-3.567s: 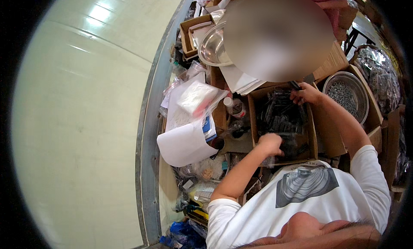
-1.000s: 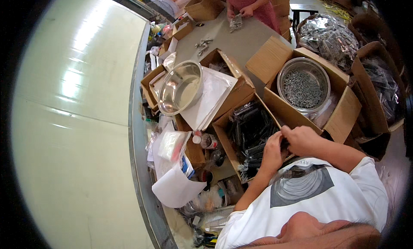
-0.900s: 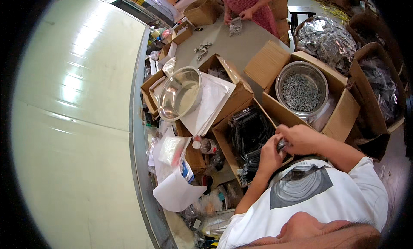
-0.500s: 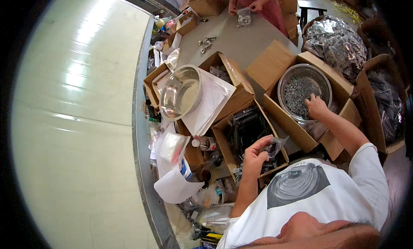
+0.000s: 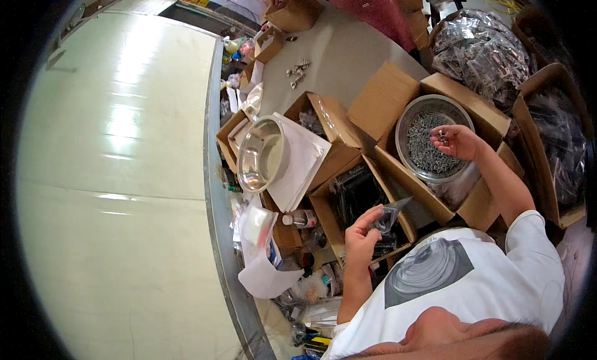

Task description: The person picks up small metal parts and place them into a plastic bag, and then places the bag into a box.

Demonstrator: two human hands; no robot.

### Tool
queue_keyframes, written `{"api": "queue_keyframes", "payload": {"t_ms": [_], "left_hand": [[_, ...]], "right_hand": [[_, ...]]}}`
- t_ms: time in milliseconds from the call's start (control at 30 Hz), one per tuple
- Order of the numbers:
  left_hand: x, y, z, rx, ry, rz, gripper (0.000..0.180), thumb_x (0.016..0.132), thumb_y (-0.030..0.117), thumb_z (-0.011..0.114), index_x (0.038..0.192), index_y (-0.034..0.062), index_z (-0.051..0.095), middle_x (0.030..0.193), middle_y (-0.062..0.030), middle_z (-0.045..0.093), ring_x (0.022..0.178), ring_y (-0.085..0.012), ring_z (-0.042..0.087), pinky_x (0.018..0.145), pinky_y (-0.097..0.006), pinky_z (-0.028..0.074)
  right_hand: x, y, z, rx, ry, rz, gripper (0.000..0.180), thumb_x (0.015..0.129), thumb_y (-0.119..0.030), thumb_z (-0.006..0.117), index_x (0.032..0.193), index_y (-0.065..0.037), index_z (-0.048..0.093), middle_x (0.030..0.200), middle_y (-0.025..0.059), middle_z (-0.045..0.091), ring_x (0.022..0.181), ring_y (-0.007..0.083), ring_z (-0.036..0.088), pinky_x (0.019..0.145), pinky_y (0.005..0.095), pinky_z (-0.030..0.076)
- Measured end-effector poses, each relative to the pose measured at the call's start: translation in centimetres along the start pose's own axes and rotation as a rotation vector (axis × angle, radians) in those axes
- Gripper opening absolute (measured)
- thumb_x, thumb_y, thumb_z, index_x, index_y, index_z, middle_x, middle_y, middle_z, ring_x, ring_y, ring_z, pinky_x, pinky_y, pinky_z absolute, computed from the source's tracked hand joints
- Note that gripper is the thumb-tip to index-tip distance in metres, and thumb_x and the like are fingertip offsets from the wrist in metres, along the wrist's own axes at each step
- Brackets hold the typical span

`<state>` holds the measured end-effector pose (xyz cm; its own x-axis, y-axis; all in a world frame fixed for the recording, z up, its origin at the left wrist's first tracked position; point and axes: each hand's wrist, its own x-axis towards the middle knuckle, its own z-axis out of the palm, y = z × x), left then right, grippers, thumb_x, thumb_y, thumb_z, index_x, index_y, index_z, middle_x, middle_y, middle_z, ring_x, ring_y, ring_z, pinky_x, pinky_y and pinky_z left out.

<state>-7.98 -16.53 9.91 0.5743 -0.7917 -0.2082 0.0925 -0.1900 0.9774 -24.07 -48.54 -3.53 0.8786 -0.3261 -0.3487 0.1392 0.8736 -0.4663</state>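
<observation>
My right hand [image 5: 459, 142] is raised over the steel bowl [image 5: 402, 136], palm turned up and fingers curled round a few small screws [image 5: 442, 136]. Loose grey screws [image 5: 425, 150] cover the bottom of that bowl, which rests in an open cardboard box. Lower and to the left, my left hand [image 5: 362, 235] pinches a small clear plastic bag [image 5: 390, 217] between thumb and fingers. The bag looks spread at its mouth; I cannot make out anything inside it. Beneath it, an open carton [image 5: 322, 211] holds black parts in plastic.
Left of the cartons, an empty steel bowl [image 5: 283, 167] tilts against white sheets [image 5: 311, 161]. A bottle [image 5: 303, 219] stands nearby. Bagged parts fill a large container [image 5: 482, 55] and a box [image 5: 550, 136] at right. Small metal parts [image 5: 298, 71] lie on the far table, near a co-worker's red clothing [image 5: 373, 12].
My right hand has lifted out of the screws and turned palm up with several in it. My left hand still holds the bag. The co-worker's hands and bag have left the view.
</observation>
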Motion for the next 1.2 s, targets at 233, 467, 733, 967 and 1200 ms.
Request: {"api": "queue_keyframes", "payload": {"t_ms": [233, 467, 733, 967, 1200], "left_hand": [[-0.1, -0.6, 1.8, -0.042, -0.077, -0.038, 0.048, 0.069, -0.011, 0.042, 0.111, -0.0036, 0.063, 0.125, -0.0141, 0.056, 0.101, -0.0151, 0.058, 0.062, -0.022, 0.045], [0.1, -1.4, 3.7, 0.003, -0.224, -0.037, 0.048, 0.071, -0.010, 0.042, 0.115, -0.0040, 0.060, 0.129, -0.0130, 0.053, 0.106, -0.0151, 0.056, 0.067, -0.022, 0.047], [-0.5, -3.1, 4.3, 0.016, -0.258, -0.044, 0.048, 0.070, -0.008, 0.044, 0.115, -0.0047, 0.060, 0.129, -0.0123, 0.054, 0.108, -0.0153, 0.054, 0.068, -0.022, 0.046], [-0.2, -3.3, 4.2, 0.030, -0.279, -0.151, 0.053, 0.070, -0.007, 0.043, 0.121, -0.0043, 0.056, 0.126, -0.0129, 0.055, 0.104, -0.0145, 0.056, 0.068, -0.023, 0.048], [1.4, -3.9, 4.2, 0.083, -0.347, -0.086, 0.055, 0.069, -0.006, 0.044, 0.123, -0.0043, 0.054, 0.119, -0.0127, 0.059, 0.096, -0.0144, 0.058, 0.072, -0.024, 0.048]], "right_hand": [[-1.8, 1.3, 2.2, 0.242, -0.286, -0.061, 0.049, 0.090, -0.018, 0.033, 0.130, 0.007, 0.044, 0.128, 0.0220, 0.050, 0.113, 0.0341, 0.055, 0.092, 0.0419, 0.050], [-4.9, 2.6, 5.9, 0.226, -0.274, -0.088, 0.051, 0.083, -0.006, 0.040, 0.132, 0.008, 0.039, 0.129, 0.0224, 0.049, 0.115, 0.0333, 0.053, 0.094, 0.0396, 0.050], [-6.2, 3.5, 7.7, 0.126, -0.246, -0.088, 0.055, 0.077, 0.007, 0.040, 0.132, 0.008, 0.039, 0.128, 0.0223, 0.049, 0.116, 0.0323, 0.053, 0.091, 0.0372, 0.052], [-7.1, 3.9, 10.3, 0.192, -0.247, -0.022, 0.050, 0.079, 0.008, 0.041, 0.129, 0.008, 0.042, 0.124, 0.0232, 0.053, 0.111, 0.0321, 0.057, 0.091, 0.0377, 0.053], [-7.0, 5.8, 12.3, -0.018, -0.214, -0.077, 0.036, 0.085, -0.005, 0.048, 0.119, 0.007, 0.050, 0.115, 0.0186, 0.058, 0.105, 0.0275, 0.060, 0.092, 0.0374, 0.050]]}}
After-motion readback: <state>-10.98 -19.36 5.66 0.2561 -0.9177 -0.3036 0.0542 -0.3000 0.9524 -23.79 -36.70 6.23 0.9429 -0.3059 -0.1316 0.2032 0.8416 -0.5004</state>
